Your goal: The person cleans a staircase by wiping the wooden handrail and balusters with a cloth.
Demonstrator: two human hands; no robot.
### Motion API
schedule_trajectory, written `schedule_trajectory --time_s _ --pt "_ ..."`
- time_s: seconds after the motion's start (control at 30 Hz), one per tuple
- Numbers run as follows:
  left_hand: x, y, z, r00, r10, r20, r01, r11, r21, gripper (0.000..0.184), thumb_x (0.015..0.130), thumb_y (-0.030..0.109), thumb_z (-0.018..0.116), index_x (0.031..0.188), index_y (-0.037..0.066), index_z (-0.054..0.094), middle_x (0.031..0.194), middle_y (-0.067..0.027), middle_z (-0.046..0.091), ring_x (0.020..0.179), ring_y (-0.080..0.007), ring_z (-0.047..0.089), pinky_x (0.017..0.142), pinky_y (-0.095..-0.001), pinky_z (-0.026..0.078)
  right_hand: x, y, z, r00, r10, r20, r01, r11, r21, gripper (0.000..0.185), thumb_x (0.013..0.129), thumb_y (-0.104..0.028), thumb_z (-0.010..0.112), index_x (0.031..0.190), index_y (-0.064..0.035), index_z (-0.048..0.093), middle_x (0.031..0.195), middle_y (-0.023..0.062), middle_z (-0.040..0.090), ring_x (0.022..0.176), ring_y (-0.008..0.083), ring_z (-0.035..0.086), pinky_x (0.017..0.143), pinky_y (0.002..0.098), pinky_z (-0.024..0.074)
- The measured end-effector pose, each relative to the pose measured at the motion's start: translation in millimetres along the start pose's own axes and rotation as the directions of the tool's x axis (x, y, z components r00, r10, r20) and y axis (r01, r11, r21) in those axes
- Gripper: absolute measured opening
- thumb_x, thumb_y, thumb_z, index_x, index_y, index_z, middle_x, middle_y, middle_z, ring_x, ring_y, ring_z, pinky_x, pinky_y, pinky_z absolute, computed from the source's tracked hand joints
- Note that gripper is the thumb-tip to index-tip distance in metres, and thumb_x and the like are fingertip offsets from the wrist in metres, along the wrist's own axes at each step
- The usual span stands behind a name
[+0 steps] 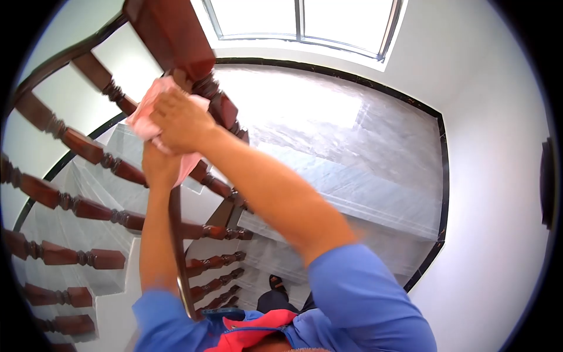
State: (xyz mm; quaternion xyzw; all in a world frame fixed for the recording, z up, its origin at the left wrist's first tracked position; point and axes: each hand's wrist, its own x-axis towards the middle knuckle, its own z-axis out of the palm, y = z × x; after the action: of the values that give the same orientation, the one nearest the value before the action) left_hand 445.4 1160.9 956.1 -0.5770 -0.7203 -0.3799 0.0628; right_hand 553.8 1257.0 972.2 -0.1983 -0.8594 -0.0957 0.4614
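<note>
A pink cloth is bunched over the upper end of the dark wooden handrail, just below the big square newel post. My right hand is closed on the cloth from above, fingers bent into its folds. Lower down, my left hand is wrapped at the rail with cloth around it; its fingertips are hidden behind the cloth and my right hand. A loose end of the cloth hangs beside the left wrist.
Turned wooden balusters line the staircase at left. Grey marble steps lie to the right, edged by black skirting and a white wall. A window is at the top. My sandalled foot stands on a step below.
</note>
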Motion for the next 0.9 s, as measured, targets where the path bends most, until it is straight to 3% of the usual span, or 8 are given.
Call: schedule_trajectory --time_s 0.07,0.13,0.2,0.27,0.33,0.53,0.73,0.9 --pt "-1 -27 11 0.999 -0.029 0.028 0.032 0.993 -0.118 0.08 0.078 0.052 0.077 0.134 0.0 0.053 0.13 -0.027 0.063 0.119 -0.0447 0.061 0.095 -0.0492 0.049 -1 -4 -1 0.998 0.03 0.057 -0.031 0.999 0.015 0.055 0.085 -0.047 0.063 0.118 -0.0034 0.069 0.13 0.0164 0.063 0.135 0.0325 0.05 0.124 0.0471 0.0223" --pt "-8 -16 9 0.995 -0.096 -0.015 0.094 0.988 -0.126 0.08 0.08 0.055 0.076 0.133 -0.001 0.054 0.129 -0.0257 0.064 0.119 -0.0418 0.063 0.095 -0.0458 0.05 -8 -1 3 0.999 0.041 -0.027 -0.039 0.996 0.075 0.054 0.081 -0.046 0.065 0.113 -0.0034 0.07 0.13 0.0168 0.063 0.136 0.0327 0.048 0.124 0.0474 0.0219" --pt "-4 -3 15 0.99 -0.142 -0.002 0.141 0.982 -0.124 0.079 0.081 0.055 0.075 0.133 -0.001 0.054 0.127 -0.0246 0.065 0.118 -0.0406 0.064 0.095 -0.0446 0.051 -13 4 -8 0.997 0.075 -0.007 -0.073 0.981 0.182 0.056 0.077 -0.045 0.067 0.112 -0.0021 0.069 0.131 0.017 0.062 0.136 0.0325 0.048 0.125 0.0478 0.0216" --pt "-18 -9 10 0.974 -0.225 -0.005 0.223 0.967 -0.127 0.079 0.082 0.055 0.075 0.134 -0.001 0.054 0.125 -0.0235 0.066 0.117 -0.0393 0.065 0.095 -0.0433 0.051 -13 4 -10 0.999 0.039 -0.022 -0.036 0.991 0.127 0.057 0.075 -0.044 0.068 0.111 -0.0006 0.067 0.131 0.0164 0.062 0.135 0.0329 0.048 0.125 0.0478 0.0222" --pt "-17 -27 17 0.993 -0.117 -0.017 0.114 0.983 -0.147 0.074 0.083 0.049 0.077 0.133 -0.001 0.055 0.123 -0.0231 0.067 0.115 -0.038 0.066 0.093 -0.0431 0.052 -13 9 -14 0.999 0.02 0.026 -0.023 0.989 0.147 0.059 0.076 -0.044 0.067 0.115 0.0005 0.066 0.131 0.0164 0.062 0.135 0.0331 0.048 0.125 0.048 0.022" --pt "-21 -39 19 0.997 -0.072 -0.029 0.066 0.984 -0.166 0.063 0.085 0.04 0.078 0.128 -0.002 0.058 0.125 -0.0218 0.067 0.111 -0.036 0.067 0.092 -0.0441 0.052 -13 14 -8 0.998 -0.007 0.063 -0.008 0.973 0.232 0.06 0.076 -0.041 0.066 0.118 0.0018 0.066 0.131 0.0155 0.063 0.139 0.0339 0.046 0.126 0.0483 0.0205" --pt "-59 -151 8 0.949 -0.303 0.088 0.304 0.953 0.003 0.06 0.086 0.038 0.077 0.127 -0.003 0.058 0.125 -0.0209 0.066 0.111 -0.0355 0.066 0.093 -0.0448 0.051 -14 -2 15 0.991 0.13 -0.007 -0.124 0.961 0.249 0.052 0.078 -0.034 0.062 0.114 0.0019 0.069 0.129 0.0135 0.065 0.141 0.0305 0.045 0.127 0.0473 0.0196" --pt "-39 -85 17 0.953 -0.295 0.062 0.296 0.955 -0.007 0.06 0.086 0.037 0.077 0.127 -0.002 0.058 0.125 -0.0204 0.067 0.11 -0.035 0.066 0.093 -0.0447 0.051 -19 -31 44 0.984 0.148 0.101 -0.176 0.911 0.373 0.051 0.087 -0.024 0.057 0.129 0.0049 0.061 0.132 0.0142 0.062 0.138 0.0302 0.048 0.121 0.0413 0.0315"
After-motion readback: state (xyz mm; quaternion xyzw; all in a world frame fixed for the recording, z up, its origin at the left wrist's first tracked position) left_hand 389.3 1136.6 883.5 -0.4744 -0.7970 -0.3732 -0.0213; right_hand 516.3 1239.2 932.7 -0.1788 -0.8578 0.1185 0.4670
